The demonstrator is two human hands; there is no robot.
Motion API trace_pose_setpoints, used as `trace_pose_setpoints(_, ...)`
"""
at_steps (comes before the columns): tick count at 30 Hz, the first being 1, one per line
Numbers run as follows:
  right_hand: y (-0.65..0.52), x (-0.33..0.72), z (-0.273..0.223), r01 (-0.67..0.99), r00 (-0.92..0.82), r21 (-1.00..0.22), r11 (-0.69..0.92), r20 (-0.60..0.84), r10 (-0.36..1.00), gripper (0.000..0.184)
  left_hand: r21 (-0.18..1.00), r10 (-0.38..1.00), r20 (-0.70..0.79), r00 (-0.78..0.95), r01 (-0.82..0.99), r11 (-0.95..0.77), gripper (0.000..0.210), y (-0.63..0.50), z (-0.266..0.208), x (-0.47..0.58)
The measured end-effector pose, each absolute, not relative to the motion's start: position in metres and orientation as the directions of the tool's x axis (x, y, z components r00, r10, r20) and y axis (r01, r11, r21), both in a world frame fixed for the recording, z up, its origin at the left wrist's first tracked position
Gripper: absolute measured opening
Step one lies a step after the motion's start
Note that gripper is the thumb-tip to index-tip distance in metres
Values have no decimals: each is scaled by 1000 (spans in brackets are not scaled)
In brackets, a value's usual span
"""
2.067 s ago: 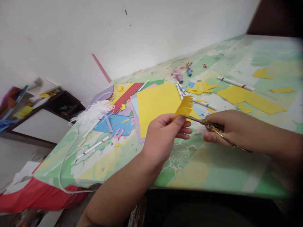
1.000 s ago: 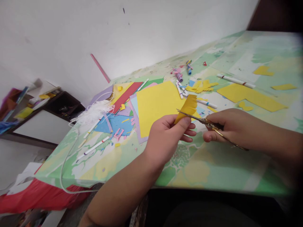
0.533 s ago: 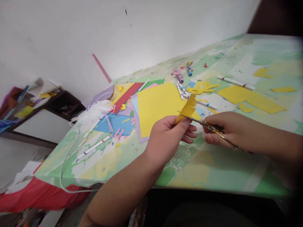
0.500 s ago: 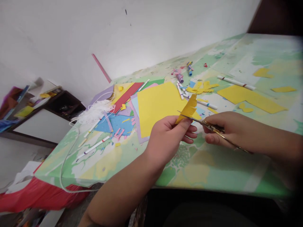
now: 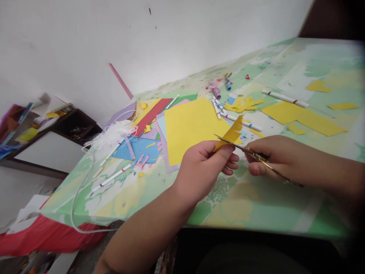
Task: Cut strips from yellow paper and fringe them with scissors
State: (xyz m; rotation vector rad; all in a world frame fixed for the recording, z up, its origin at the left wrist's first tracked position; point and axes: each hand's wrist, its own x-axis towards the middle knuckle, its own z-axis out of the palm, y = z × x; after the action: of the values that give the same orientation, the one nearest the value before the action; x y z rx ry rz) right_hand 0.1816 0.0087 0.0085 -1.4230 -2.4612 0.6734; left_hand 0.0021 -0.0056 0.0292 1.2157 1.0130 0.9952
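Observation:
Between the thumb and fingers of my left hand [image 5: 203, 167] is a small strip of yellow paper [image 5: 231, 130], its right edge cut into a fringe. My right hand [image 5: 273, 158] is closed on the handles of a pair of scissors [image 5: 264, 160]. The scissor blades reach left across the strip, just above my left thumb tip. How far apart the blades are is hard to make out. Below the strip, a large yellow sheet [image 5: 188, 125] lies on top of other coloured sheets.
The patterned tablecloth [image 5: 176, 219] carries markers [image 5: 112, 178], white string [image 5: 114, 133], blue paper [image 5: 142, 149], yellow scraps [image 5: 246, 104] and cut yellow paper [image 5: 302, 118]. Small rolled paper pieces [image 5: 216, 92] lie toward the wall. A shelf unit [image 5: 57, 148] stands to the left.
The yellow strip has tilted to the right, and its fringed edge shows more plainly. Both hands stay nearly in place, with the scissors still across the strip.

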Motion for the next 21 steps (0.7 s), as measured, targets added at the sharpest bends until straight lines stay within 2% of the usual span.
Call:
trace_pose_setpoints(12, 14, 186, 3, 806, -430, -434, 403, 39, 902, 44, 998, 968, -50, 245, -23, 57, 16, -7, 29, 2)
trace_pose_setpoints(18, 14, 187, 4, 781, -468, -448, 435, 41, 883, 41, 999, 985, 2, 175, -50, 7, 18, -4, 26, 1)
trace_pose_setpoints(21, 13, 186, 3, 772, -487, -450, 449, 36, 873, 39, 999, 981, 2, 195, -40, 6, 19, -5, 26, 2)
